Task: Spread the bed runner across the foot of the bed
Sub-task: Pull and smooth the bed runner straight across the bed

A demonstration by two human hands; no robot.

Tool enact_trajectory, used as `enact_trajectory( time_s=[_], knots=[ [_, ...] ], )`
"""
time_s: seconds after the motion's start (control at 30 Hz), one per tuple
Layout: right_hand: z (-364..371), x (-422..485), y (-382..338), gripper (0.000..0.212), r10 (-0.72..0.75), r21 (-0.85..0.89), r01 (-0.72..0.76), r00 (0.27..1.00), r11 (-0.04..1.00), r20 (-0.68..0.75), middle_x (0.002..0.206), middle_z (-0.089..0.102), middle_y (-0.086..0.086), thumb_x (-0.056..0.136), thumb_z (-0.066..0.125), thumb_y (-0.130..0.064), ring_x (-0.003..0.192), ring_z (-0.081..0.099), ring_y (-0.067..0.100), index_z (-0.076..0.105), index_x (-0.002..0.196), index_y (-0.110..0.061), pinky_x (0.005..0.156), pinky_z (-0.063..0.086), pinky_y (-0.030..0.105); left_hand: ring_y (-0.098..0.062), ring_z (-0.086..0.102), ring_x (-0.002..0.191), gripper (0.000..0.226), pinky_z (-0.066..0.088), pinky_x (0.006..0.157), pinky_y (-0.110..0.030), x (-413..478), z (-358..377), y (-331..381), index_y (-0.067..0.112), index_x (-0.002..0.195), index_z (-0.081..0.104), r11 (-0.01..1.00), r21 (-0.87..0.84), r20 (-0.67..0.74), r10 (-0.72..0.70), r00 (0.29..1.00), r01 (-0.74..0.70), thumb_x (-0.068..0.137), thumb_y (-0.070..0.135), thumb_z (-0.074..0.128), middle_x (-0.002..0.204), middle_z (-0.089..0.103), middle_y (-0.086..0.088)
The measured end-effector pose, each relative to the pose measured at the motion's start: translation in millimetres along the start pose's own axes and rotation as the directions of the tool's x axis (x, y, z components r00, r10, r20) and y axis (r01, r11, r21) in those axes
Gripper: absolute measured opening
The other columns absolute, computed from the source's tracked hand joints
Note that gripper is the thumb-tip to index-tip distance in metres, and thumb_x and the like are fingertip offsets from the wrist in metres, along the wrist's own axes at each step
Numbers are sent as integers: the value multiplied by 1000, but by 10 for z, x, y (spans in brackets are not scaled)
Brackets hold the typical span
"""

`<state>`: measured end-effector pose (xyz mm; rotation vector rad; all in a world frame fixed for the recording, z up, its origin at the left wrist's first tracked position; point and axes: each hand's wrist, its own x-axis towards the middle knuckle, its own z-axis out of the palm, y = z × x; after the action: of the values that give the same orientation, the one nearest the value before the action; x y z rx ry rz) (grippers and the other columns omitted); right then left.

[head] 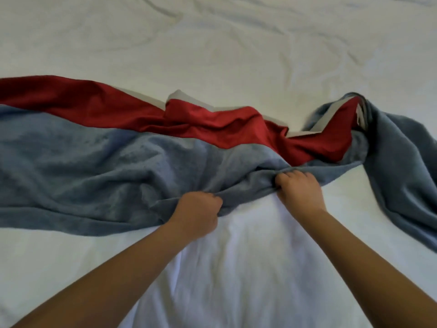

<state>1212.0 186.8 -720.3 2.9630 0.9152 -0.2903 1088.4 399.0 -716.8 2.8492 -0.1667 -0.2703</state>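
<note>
The bed runner (pixel 78 166) is a long cloth, blue-grey along the near side and red along the far side, lying crumpled across the white bed from the left edge to the right. Its left part lies fairly flat; the middle and right parts are bunched and twisted, with a grey underside showing at the folds. My left hand (pixel 197 213) grips the runner's near blue edge at the middle. My right hand (pixel 299 189) grips the same edge a little to the right and farther away, its fingertips buried in the fabric.
The white bedsheet (pixel 236 43) is wrinkled beyond the runner and smoother in front of it, between my forearms. The runner's right end (pixel 402 185) trails down toward the near right.
</note>
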Motion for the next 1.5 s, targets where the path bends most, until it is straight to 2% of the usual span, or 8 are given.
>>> enact_trajectory(
  time_s=[0.13, 0.3, 0.43, 0.67, 0.83, 0.97, 1.2, 1.5],
  knots=[
    [-172, -438, 71, 11, 62, 84, -59, 998, 995, -26, 69, 65, -2, 73, 61, -10, 72, 60, 24, 62, 68, -20, 70, 37, 35, -25, 59, 79, 20, 36, 62, -29, -153, -72, -64, 16, 87, 60, 996, -73, 96, -49, 994, 56, 83, 19, 41, 86, 65, -4],
    [-266, -623, 31, 13, 213, 161, -184, 958, 970, -191, 82, 63, 7, 72, 63, -1, 79, 56, 31, 61, 80, -10, 64, 43, 39, -27, 52, 72, 14, 42, 58, -40, -119, -276, -155, 11, 79, 56, 998, 46, -274, -23, 961, 37, 69, 0, 59, 79, 56, -7],
    [-104, -757, -392, 10, 159, 227, -117, 972, 967, -175, 66, 62, 9, 80, 62, -11, 58, 56, 32, 55, 73, -12, 47, 42, 34, -26, 53, 54, 17, 39, 44, -33, -161, -200, -216, 9, 65, 61, 960, 271, -286, 8, 958, 73, 63, -4, 72, 62, 54, -8],
    [284, -556, -838, 71, -9, 187, 13, 1000, 982, -23, 134, 49, 7, 75, 71, -42, 125, 45, 25, 42, 135, -18, 99, 43, 38, -26, 52, 108, 78, 43, 93, -38, -239, 93, -254, 9, 131, 50, 905, 406, 11, -144, 989, 128, 73, 61, 60, 123, 58, -7],
    [338, -327, -976, 60, 106, 111, -101, 994, 989, -36, 118, 56, 9, 79, 61, -57, 112, 50, 28, 48, 123, -18, 86, 44, 38, -27, 61, 58, 14, 52, 59, -33, -237, -72, -194, 9, 62, 66, 938, 346, -262, 68, 963, 28, 63, 7, 80, 59, 64, -7],
    [274, -367, -1043, 29, 190, 257, -149, 971, 955, -143, 106, 62, 6, 85, 58, -34, 99, 58, 27, 59, 108, -15, 75, 46, 36, -25, 55, 51, 20, 48, 54, -32, -347, -79, 9, 13, 60, 58, 934, 345, -364, 228, 903, -97, 78, 13, 65, 54, 56, -5],
    [455, -1142, -686, 20, -277, 26, 302, 902, 953, -333, 73, 63, 8, 58, 81, -7, 66, 61, 28, 67, 72, -11, 59, 49, 32, -15, 52, 41, 28, 40, 37, -22, -990, 452, 300, 21, 61, 59, 918, 353, -239, 278, 930, -183, 84, 36, 55, 47, 52, 4],
    [511, -1514, -1073, 40, 13, 427, 105, 964, 898, -264, 89, 60, -1, 78, 57, -51, 75, 58, 17, 56, 94, -15, 55, 45, 24, -13, 48, 34, 38, 36, 31, -21, -1028, 307, 563, 15, 61, 57, 988, 77, -366, 150, 918, -131, 87, 40, 47, 43, 51, 2]
  ],
)
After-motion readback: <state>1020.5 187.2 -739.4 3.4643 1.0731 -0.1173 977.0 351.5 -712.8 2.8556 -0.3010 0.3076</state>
